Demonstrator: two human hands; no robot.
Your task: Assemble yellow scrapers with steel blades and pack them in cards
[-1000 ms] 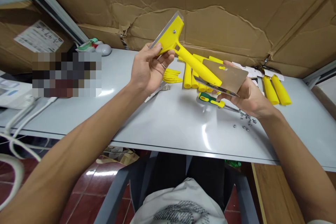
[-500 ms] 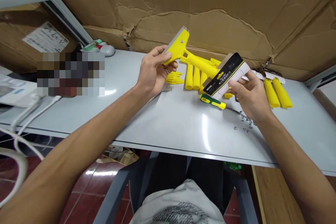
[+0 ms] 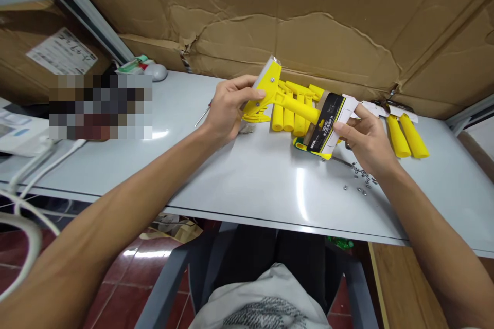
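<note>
My left hand (image 3: 230,105) is closed on the head of a yellow scraper (image 3: 297,108), its thumb on the yellow plastic by the blade. My right hand (image 3: 368,136) pinches a black and white card sleeve (image 3: 328,123), which sits around the end of the scraper's handle. Behind and below lie several yellow handles (image 3: 277,117). A green and yellow screwdriver (image 3: 299,144) is partly hidden under the sleeve. Small metal nuts or screws (image 3: 365,177) are scattered near my right wrist.
Two more yellow handles (image 3: 414,136) lie at the right of the white table (image 3: 247,180). Cardboard (image 3: 301,5) stands along the back. At the left are a grey mouse-like object (image 3: 156,72), white cables (image 3: 46,164) and a blurred patch.
The scraper's head has come down slightly and the handle lies more level. The card sleeve has tilted with it, now steeper and lower over the screwdriver.
</note>
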